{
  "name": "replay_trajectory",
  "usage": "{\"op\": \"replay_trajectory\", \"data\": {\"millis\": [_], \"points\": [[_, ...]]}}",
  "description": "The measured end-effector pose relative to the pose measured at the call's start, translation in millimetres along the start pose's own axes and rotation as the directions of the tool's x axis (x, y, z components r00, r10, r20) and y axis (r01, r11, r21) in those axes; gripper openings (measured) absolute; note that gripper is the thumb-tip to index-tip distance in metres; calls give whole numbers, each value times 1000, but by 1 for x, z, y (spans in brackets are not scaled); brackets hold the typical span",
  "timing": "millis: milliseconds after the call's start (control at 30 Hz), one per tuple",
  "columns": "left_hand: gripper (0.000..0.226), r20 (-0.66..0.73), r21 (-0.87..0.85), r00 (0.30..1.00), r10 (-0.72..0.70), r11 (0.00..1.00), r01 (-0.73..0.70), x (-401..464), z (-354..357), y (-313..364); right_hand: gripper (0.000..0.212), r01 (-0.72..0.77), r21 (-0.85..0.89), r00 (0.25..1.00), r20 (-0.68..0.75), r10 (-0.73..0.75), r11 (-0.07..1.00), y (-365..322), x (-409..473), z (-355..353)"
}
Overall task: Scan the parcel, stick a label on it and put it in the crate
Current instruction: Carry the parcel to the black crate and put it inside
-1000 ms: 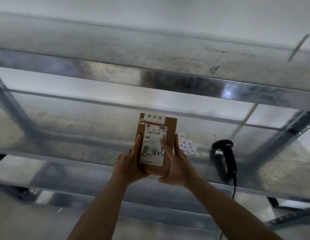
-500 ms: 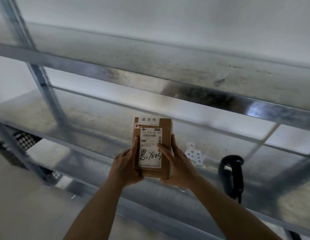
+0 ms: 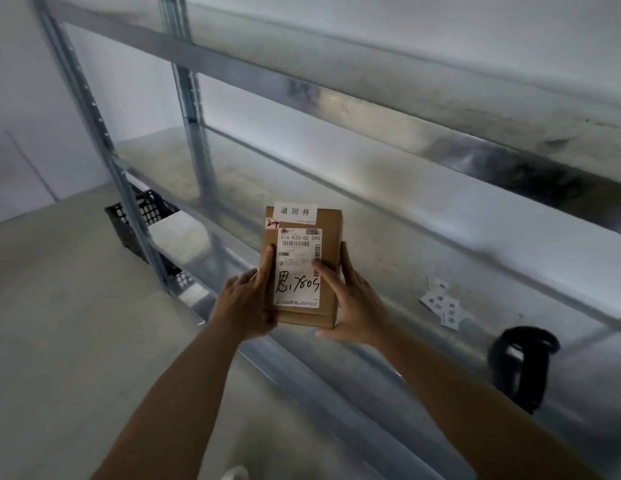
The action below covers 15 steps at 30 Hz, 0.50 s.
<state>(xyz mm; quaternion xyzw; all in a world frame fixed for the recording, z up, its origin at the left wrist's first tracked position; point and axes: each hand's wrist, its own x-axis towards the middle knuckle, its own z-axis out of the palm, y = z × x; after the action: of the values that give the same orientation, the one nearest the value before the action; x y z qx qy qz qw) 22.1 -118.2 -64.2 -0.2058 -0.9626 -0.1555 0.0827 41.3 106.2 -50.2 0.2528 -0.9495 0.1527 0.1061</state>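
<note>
A small brown cardboard parcel (image 3: 328, 237) is held upright in front of the metal shelf. It carries a white shipping label with handwriting and a white sticker with printed characters (image 3: 295, 212) at its top edge. My left hand (image 3: 245, 306) grips the parcel's left side, thumb on the front. My right hand (image 3: 354, 306) holds the right side, with its thumb on the label. A black crate (image 3: 142, 220) stands on the floor at the far left, behind the shelf post.
A black handheld scanner (image 3: 520, 365) lies on the metal shelf (image 3: 388, 358) at the right. Several small white labels (image 3: 444, 306) lie on the shelf beyond it. Shelf posts (image 3: 188, 98) rise at the left; another shelf board runs overhead.
The view has swung left, and the crate and shelf posts have come into sight. Both hands have carried the parcel leftward, away from the scanner and loose labels.
</note>
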Motion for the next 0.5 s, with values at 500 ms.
{"op": "replay_trajectory", "data": {"millis": [500], "points": [[117,19,169,949,-314,937,307,-93,-102,-162,128,249,116,956,131,-263,962,-150,142,82]]}}
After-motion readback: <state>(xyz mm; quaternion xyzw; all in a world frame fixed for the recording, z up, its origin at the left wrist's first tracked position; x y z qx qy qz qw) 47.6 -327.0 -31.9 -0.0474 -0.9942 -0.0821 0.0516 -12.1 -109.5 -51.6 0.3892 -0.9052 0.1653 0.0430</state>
